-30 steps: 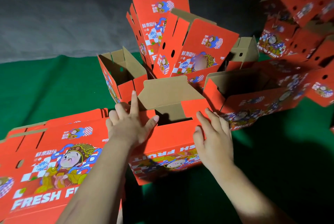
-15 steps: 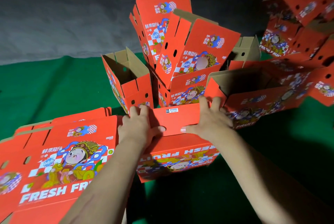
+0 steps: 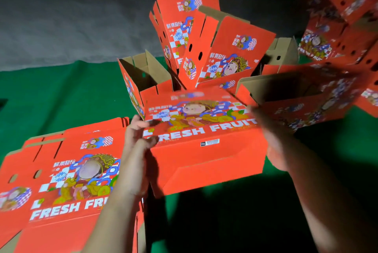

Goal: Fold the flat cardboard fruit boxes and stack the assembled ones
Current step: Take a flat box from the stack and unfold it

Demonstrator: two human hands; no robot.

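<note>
Light but stiff, the red box [image 3: 204, 142] looked easiest gripped at its ends, where the left hand [image 3: 139, 136] clasped it and the blurred right hand [image 3: 272, 142] seemingly did too.

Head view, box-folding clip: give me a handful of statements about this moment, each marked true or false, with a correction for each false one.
1. Both hands hold the closed red box, the left hand at one end, the right hand at the other. True.
2. A stack of flat boxes lies beside the left arm. True.
3. The floor cloth is blue. False: it is green.
4. The held box shows "FRESH FRUIT" lettering. True.
5. Every box behind the held one is closed. False: the open box shows its brown inside.
</note>
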